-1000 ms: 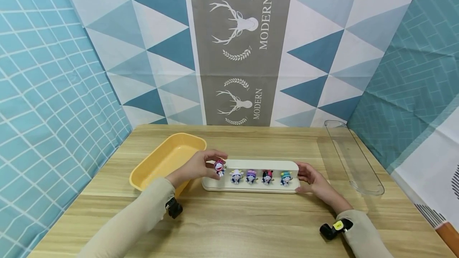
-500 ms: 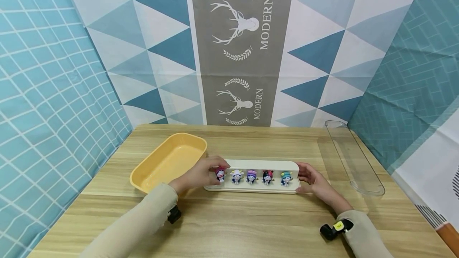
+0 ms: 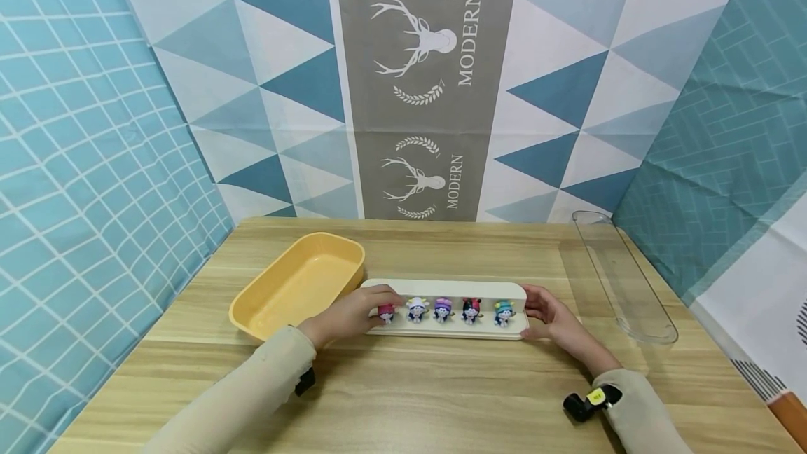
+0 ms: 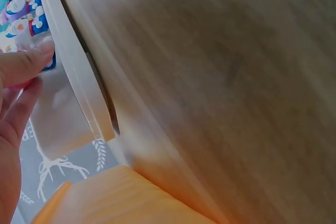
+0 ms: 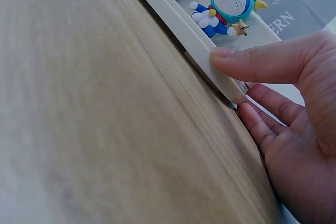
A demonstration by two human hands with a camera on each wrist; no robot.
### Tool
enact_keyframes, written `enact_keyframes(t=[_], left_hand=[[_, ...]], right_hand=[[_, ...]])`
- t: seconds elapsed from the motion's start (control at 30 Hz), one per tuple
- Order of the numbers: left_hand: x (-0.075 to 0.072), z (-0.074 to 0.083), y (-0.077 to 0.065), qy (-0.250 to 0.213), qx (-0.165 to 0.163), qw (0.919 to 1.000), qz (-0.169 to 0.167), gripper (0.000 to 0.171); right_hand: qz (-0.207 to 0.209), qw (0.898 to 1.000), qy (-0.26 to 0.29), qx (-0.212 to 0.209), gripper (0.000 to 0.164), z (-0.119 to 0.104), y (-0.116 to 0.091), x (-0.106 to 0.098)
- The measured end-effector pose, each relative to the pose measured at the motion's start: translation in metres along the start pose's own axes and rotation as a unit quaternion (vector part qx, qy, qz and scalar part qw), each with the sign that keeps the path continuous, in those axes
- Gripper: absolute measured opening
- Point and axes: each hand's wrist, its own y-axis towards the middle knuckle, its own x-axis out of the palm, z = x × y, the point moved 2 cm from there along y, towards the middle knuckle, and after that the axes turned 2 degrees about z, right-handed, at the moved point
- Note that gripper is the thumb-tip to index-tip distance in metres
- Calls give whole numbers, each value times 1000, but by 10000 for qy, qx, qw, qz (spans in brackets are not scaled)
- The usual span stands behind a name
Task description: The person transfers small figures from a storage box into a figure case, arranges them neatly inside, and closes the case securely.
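A cream display stand [image 3: 454,290] with a raised back lies across the table, bearing a row of small figurines. At its left end my left hand [image 3: 349,312] pinches a figurine with a pinkish-red hat [image 3: 387,313], which stands low over the base and is partly hidden by the fingers. Beside it are figurines with a white hat [image 3: 416,310], a purple hat [image 3: 443,310], a black-and-red hat [image 3: 471,311] and a teal hat [image 3: 504,314]. My right hand [image 3: 555,321] grips the stand's right end, its thumb [image 5: 257,65] on the front edge.
A yellow basin [image 3: 309,275] stands at the left, close behind my left hand. To the far right lies a long clear plastic cover [image 3: 621,272]. Bare wooden table [image 3: 435,398] shows in front of the stand, with patterned cloth behind.
My left hand has lowered the red-hatted figurine onto the left end of the stand, in line with the others. My right hand has stayed at the right end.
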Motion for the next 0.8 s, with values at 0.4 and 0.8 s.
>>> enact_keyframes(t=[0.4, 0.8], left_hand=[[-2, 0, -1, 370, 127, 9992, 41, 43], [-7, 2, -2, 1218, 538, 9897, 522, 34]], right_hand=[[9, 10000, -6, 5, 84, 0, 0, 0], [-25, 9999, -13, -137, 85, 7, 3, -1]])
